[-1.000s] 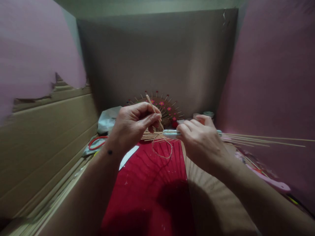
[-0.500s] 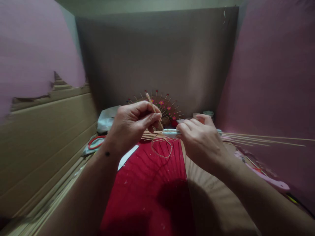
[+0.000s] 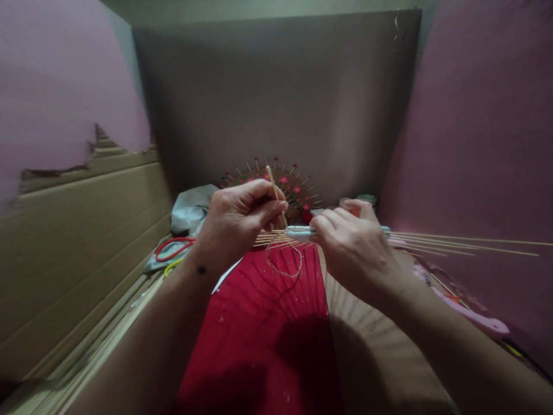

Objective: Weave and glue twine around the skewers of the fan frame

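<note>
Between the thumb and fingers of my left hand (image 3: pixel 244 213) is a thin wooden stick (image 3: pixel 272 180), tilted a little, its lower end at the end of a light-blue strip (image 3: pixel 298 231). My right hand (image 3: pixel 352 239) is closed around this strip, which lies level along several thin bamboo skewers (image 3: pixel 453 239). The skewers fan out past both hands. A loop of thin twine (image 3: pixel 283 274) hangs below the strip's left end. My fingers hide how the stick and twine meet.
Red cloth (image 3: pixel 254 328) and brown board (image 3: pixel 367 346) lie underneath. Behind stands a fan-shaped decoration with pink flowers (image 3: pixel 283 180). A pale plastic bag (image 3: pixel 190 210) and a red loop-shaped handle (image 3: pixel 173 241) are at left, a pink strip-like tool (image 3: pixel 488 323) at right. Cardboard walls (image 3: pixel 86 225) enclose the sides.
My left hand has shifted slightly right, and the wooden stick's top has swung right, so it stands more upright. My right hand and the strip have barely moved.
</note>
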### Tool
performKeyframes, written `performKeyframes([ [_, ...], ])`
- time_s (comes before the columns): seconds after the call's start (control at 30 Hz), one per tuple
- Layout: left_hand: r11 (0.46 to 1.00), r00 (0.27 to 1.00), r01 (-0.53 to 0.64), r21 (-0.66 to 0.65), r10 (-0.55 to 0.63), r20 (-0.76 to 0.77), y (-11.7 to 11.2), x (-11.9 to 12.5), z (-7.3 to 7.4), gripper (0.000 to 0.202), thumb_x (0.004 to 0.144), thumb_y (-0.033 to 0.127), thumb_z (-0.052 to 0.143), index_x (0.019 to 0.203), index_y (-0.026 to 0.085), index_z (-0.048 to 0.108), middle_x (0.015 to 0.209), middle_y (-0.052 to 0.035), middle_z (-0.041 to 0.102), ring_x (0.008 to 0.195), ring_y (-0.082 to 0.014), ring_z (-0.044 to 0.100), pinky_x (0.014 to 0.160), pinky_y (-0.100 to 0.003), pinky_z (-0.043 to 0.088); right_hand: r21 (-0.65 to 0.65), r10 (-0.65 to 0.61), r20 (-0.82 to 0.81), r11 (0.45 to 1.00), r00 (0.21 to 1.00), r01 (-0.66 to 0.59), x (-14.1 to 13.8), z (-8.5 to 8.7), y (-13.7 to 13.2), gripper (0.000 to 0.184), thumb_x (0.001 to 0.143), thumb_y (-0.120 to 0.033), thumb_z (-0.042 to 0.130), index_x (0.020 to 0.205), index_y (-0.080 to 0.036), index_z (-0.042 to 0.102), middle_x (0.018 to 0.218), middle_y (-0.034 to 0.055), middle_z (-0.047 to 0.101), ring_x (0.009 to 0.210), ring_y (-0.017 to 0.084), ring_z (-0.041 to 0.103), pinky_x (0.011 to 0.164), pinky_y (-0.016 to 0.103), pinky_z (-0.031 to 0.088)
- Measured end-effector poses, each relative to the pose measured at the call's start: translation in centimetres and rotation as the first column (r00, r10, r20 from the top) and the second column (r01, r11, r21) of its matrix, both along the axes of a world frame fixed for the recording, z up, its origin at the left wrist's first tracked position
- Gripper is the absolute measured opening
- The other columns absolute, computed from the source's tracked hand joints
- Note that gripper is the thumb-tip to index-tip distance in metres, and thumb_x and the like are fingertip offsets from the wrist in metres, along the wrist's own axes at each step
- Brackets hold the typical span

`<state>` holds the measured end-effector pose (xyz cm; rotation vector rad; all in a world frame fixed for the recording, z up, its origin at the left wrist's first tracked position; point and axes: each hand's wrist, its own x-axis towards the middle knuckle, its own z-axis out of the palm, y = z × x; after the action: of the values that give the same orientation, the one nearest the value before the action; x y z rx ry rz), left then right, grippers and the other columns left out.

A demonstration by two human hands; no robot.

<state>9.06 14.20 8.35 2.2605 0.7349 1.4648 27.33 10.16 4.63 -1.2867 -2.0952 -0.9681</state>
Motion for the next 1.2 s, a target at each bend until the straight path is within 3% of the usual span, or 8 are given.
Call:
performKeyframes([
  [0.23,0.998,0.999,-0.043,-0.045,0.043,0.001,0.4,0.1,0.0,0.007,0.077,0.018,0.062,0.072,0.016,0.066,0.057,0.002,0.058,0.049,-0.0069,0.052,0.046,-0.018,0.043,0.05,0.02,-0.001,0.999,1.0,-0.02,0.1,-0.2,0.2,0.012,0.083,-0.008,0.048,0.076,-0.017,0.054,0.07,0.001,0.056,0.07,0.018,0.053,0.091,0.041,0.03],
  [0.4,0.993,0.998,0.004,-0.117,0.002,0.055,0.6,0.1,0.1,0.006,0.077,0.018,0.062,0.072,0.016,0.066,0.056,0.001,0.06,0.047,-0.0075,0.053,0.045,-0.018,0.044,0.063,0.039,-0.009,0.997,0.999,-0.039,0.2,-0.3,0.2,0.011,0.083,-0.009,0.05,0.077,-0.016,0.055,0.071,0.0009,0.057,0.07,0.018,0.053,0.092,0.04,0.03],
  [0.73,0.996,0.981,-0.044,-0.074,0.057,0.184,-0.7,0.3,0.6,0.009,0.077,0.02,0.063,0.07,0.014,0.065,0.058,0.0003,0.062,0.048,-0.008,0.055,0.046,-0.019,0.046,0.049,0.041,-0.019,0.998,0.999,-0.041,0.1,-0.2,0.0,0.009,0.081,-0.008,0.051,0.08,-0.016,0.055,0.073,0.0011,0.057,0.072,0.018,0.054,0.092,0.04,0.03],
  [1.2,0.997,0.993,0.023,-0.074,-0.015,0.114,-0.5,0.8,-0.1,0.009,0.08,0.019,0.061,0.073,0.016,0.065,0.058,0.0011,0.06,0.049,-0.0084,0.054,0.047,-0.02,0.045,0.042,0.032,-0.005,0.999,0.999,-0.032,-0.1,0.1,-0.2,0.012,0.081,-0.008,0.048,0.075,-0.017,0.051,0.071,0.0011,0.056,0.07,0.018,0.053,0.092,0.041,0.03],
])
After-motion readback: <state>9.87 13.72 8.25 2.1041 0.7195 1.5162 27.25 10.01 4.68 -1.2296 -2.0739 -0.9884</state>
